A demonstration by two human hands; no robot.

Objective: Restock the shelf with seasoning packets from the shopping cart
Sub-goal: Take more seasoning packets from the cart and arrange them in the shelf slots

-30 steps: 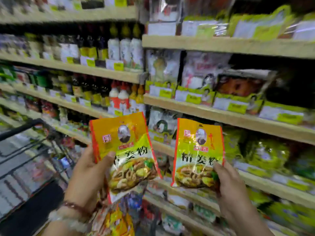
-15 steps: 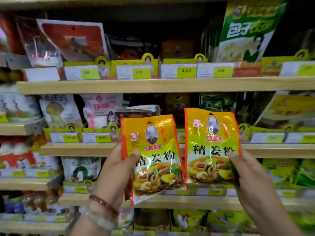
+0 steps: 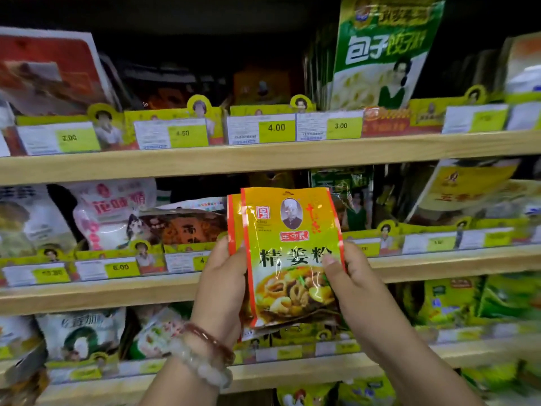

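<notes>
Two yellow-and-orange seasoning packets [image 3: 289,256] are stacked one behind the other in front of the middle wooden shelf [image 3: 439,263]. Only a narrow orange strip of the rear packet [image 3: 232,221] shows at the left. My left hand [image 3: 222,285] grips the stack's left edge, thumb on the front. My right hand [image 3: 351,285] pinches the right edge, thumb pressed over the printed characters. The shopping cart is out of view.
Wooden shelves hold upright seasoning bags behind yellow price-tag rails. A tall green-and-white bag [image 3: 383,54] stands on the upper shelf [image 3: 263,158]. A pink-and-white bag [image 3: 111,212] and a dark orange packet [image 3: 187,227] sit left of the hands. A dark gap lies behind the held packets.
The two packets, held side by side before, have come together into one stack with the right one in front. The view has moved closer to the shelves.
</notes>
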